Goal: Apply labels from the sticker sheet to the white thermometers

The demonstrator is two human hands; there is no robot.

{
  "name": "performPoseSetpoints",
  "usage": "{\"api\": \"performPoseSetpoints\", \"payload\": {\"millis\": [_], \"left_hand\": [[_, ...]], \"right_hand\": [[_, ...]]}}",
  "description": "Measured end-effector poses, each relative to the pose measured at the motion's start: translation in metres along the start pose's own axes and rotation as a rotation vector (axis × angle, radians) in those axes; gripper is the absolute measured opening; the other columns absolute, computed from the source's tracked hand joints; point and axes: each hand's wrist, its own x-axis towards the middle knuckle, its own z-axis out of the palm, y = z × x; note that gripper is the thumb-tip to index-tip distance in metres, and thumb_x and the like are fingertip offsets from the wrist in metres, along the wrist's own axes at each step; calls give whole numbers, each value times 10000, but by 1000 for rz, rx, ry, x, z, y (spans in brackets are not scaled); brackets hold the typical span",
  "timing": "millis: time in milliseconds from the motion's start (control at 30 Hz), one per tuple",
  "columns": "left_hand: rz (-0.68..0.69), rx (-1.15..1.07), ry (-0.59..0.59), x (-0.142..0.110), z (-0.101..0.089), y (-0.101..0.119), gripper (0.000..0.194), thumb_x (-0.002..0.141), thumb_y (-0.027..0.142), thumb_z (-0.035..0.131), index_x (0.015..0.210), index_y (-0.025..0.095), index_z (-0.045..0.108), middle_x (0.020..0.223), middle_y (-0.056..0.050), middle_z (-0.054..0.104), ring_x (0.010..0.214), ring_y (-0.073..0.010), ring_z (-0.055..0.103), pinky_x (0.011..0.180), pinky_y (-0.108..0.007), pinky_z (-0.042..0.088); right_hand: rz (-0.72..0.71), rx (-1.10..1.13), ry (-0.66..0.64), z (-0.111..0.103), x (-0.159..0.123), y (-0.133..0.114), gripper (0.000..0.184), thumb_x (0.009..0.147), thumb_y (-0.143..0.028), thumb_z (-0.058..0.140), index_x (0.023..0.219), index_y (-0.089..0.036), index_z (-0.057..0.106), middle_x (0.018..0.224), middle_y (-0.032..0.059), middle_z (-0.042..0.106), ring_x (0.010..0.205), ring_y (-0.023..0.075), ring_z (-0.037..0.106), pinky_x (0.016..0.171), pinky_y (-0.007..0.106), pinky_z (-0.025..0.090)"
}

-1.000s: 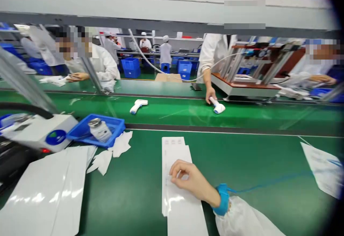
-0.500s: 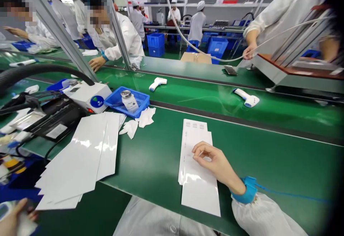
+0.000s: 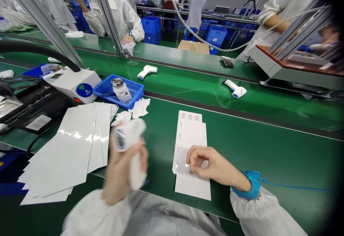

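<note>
My left hand (image 3: 118, 175) is wrapped round a white infrared thermometer (image 3: 137, 173), blurred by motion, held above the near edge of the green bench. A small dark screen shows on the thermometer's head. Over the paper sheets, my right hand (image 3: 215, 166) has its fingers curled and the thumb and index finger pinched together; anything between the tips is too small to make out. Beneath it, a plain white sheet (image 3: 193, 189) partly covers a sheet of printed labels (image 3: 189, 117). A blue strap circles the right wrist.
On the left lies a fanned pile of white sheets (image 3: 67, 150), beside a blue tray (image 3: 138, 94) with a metal-capped bottle (image 3: 120, 90) and crumpled white wipes (image 3: 140, 108). Two thermometers, one left (image 3: 147, 71) and one right (image 3: 235, 88), lie on the green belt (image 3: 185, 85). Co-workers stand across it.
My left hand has risen from the lower left to the front of me with the thermometer. My right hand stays over the sheets, fingers still curled. The view has tilted downward.
</note>
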Motion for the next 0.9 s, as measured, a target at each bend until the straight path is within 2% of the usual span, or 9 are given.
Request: {"api": "performPoseSetpoints", "payload": {"millis": [67,133,233,333,367,433,533,700,900], "left_hand": [[-121,-43,-187,20,34,-31,860,808,228,680,1460,463,170,957,26,622,467,-80,550,418,-225,474],[-179,-11,-341,33,65,-63,845,816,253,664,1477,417,163,1143,-20,605,543,-77,594,535,-259,537],[-71,124,-478,41,88,-99,729,845,229,612,1471,351,257,1418,-59,469,968,-172,661,870,-323,539],[42,233,-534,42,90,-111,727,836,183,611,1475,318,292,1543,-33,341,1310,-229,466,1062,-316,420],[39,248,-549,41,88,-111,740,838,195,615,1485,321,277,1549,-39,332,1264,-230,504,1007,-309,467],[-27,259,-574,40,86,-109,743,866,263,605,1501,356,230,1547,-66,329,935,-174,641,707,-270,565],[-126,267,-581,37,86,-104,698,901,292,555,1489,434,206,1551,-75,308,542,-37,512,386,-196,427],[-182,276,-557,34,90,-99,681,900,219,520,1468,455,229,1559,-61,296,476,5,467,347,-167,381],[-208,259,-555,32,93,-95,687,892,191,524,1463,445,238,1575,-29,281,628,-59,570,370,-164,406]], "right_hand": [[63,89,-105,7,-10,-7,121,740,-84,589,715,-199,616,872,4,651,690,116,643,602,215,488],[102,138,-134,12,-17,-10,108,753,-98,597,737,-204,609,865,-2,648,664,114,652,568,208,482],[60,45,7,13,-20,-7,113,765,-102,610,729,-209,607,857,-5,653,679,111,625,566,206,455],[-6,-125,241,5,-15,0,119,777,-111,617,718,-215,617,945,13,648,788,138,600,612,234,439],[-16,-179,324,2,-12,2,118,783,-116,614,721,-217,622,984,22,640,845,156,594,651,254,445],[-37,-274,472,-5,-6,5,112,790,-129,616,728,-221,629,1060,40,622,981,200,572,791,320,456],[-70,-300,574,-14,3,6,94,801,-158,631,736,-225,622,1126,46,611,1127,239,528,963,413,405],[-58,-147,602,-24,13,2,90,798,-167,616,730,-225,621,1096,24,651,1036,200,607,899,354,452],[2,-104,544,-35,18,-5,100,769,-146,612,701,-219,619,1025,10,691,969,184,631,831,315,465]]}}
